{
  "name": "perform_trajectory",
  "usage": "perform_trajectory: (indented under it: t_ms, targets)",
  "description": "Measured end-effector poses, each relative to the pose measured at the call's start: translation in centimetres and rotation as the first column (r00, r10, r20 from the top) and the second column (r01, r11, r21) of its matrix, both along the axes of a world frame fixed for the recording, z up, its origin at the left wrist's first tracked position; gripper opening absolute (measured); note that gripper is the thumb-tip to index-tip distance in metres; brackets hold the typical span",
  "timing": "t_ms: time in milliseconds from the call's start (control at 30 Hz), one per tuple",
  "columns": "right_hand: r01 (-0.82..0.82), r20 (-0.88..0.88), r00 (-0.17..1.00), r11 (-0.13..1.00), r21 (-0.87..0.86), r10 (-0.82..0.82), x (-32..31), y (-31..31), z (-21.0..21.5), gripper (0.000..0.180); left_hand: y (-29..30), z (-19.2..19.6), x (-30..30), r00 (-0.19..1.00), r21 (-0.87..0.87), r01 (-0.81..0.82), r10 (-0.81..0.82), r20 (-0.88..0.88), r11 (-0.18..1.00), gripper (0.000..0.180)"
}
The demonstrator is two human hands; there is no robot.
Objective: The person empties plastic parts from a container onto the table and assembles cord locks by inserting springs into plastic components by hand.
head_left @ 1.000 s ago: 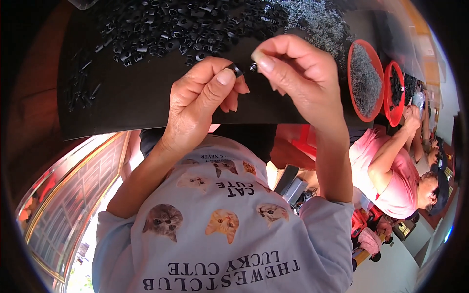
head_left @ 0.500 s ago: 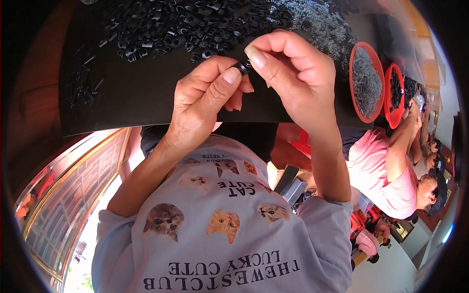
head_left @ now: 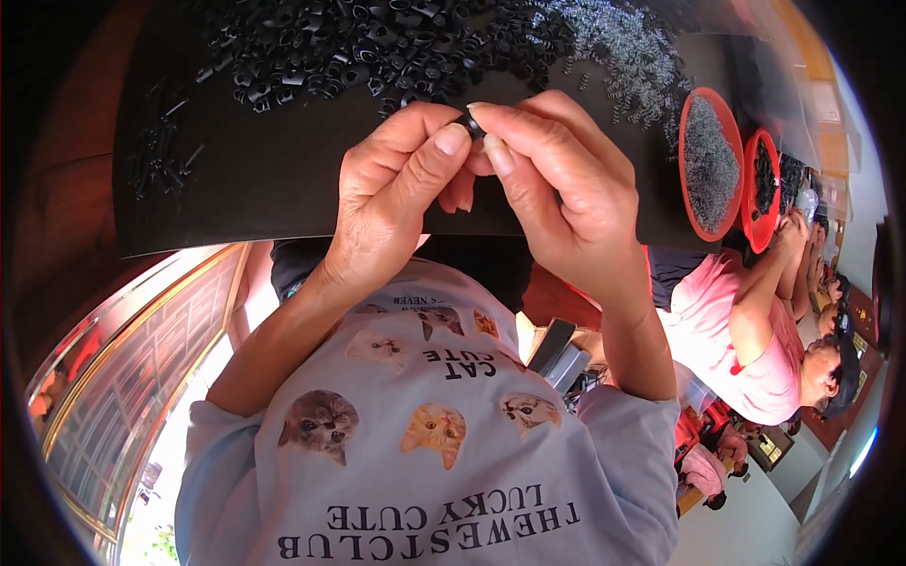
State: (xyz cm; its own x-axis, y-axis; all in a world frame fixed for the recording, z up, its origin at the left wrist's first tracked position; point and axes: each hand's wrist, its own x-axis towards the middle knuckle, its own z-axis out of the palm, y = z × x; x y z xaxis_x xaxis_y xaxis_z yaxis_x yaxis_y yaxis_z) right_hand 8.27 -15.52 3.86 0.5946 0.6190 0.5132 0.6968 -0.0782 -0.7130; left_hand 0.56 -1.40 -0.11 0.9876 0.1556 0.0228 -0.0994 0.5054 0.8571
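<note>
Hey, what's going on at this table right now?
A person holds both hands together above a black table. The left hand and right hand pinch one small black part between their fingertips. A heap of similar black parts and a pile of small metal springs lie beyond, with two red bowls at the right. Another person in pink works alongside.

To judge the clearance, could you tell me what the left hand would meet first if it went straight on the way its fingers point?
Probably the small black part pinched at its fingertips, then the right hand pressed against it.
</note>
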Motion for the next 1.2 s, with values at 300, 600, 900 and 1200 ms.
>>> perform_trajectory:
  t_ms: [300, 600, 900, 1200]
  targets:
    - [0.008, 0.006, 1.000, 0.998, -0.069, -0.007, 0.1, -1.4, 0.5, 0.022, -0.1, 0.1, -0.2, 0.999, 0.070, 0.038, -0.038, 0.001, 0.997, 0.019]
    - [0.295, 0.243, 0.944, 0.906, -0.305, -0.225, 4.9, -2.9, -1.5, 0.013, 0.0, 0.1, -0.1, 0.998, 0.074, 0.069, -0.069, -0.007, 0.995, 0.020]
    - [0.340, 0.433, 0.895, 0.795, -0.502, -0.109, 6.9, -0.6, -2.1, 0.011, 0.1, 0.1, -0.1, 0.998, 0.099, 0.062, -0.060, -0.023, 0.993, 0.019]
    - [0.302, 0.394, 0.914, 0.806, -0.509, -0.094, 5.5, -1.8, -0.9, 0.017, 0.4, -0.2, -0.1, 0.995, 0.173, 0.098, -0.101, 0.008, 0.980, 0.021]
